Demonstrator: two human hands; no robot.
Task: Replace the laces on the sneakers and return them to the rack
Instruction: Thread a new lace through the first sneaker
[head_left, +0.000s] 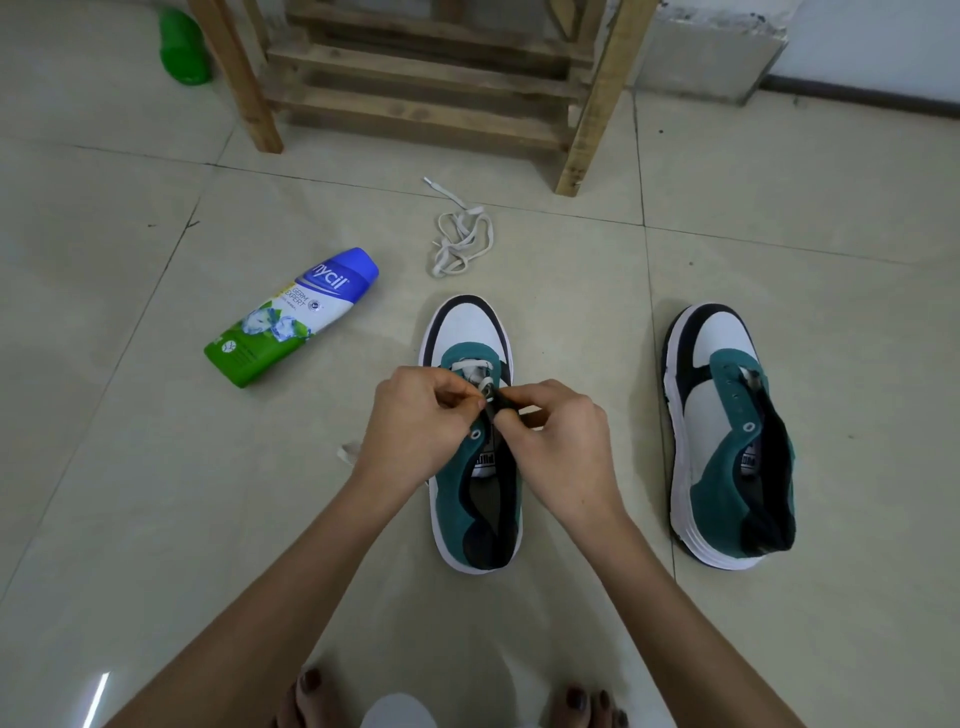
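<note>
left hand (415, 415): fingers curled, thumb and forefinger pinching the flat off-white lace (483, 387) at an eyelet.
right hand (556, 431): touching the left one, fingertips pinching the dark rim of the near sneaker's opening.
near sneaker (467, 327): directly under both hands; teal suede-like upper, smooth white toe, thick white sole.
second sneaker (727, 441): well right of the right hand, same make, opening slack.
loose lace (460, 239): beyond the hands, a tangled pale flat strip.
rack (426, 78): farther beyond, rough wooden slats.
bottle (291, 317): ahead-left of the left hand, glossy plastic, lying sideways.
floor (156, 467): shiny pale tiles.
</note>
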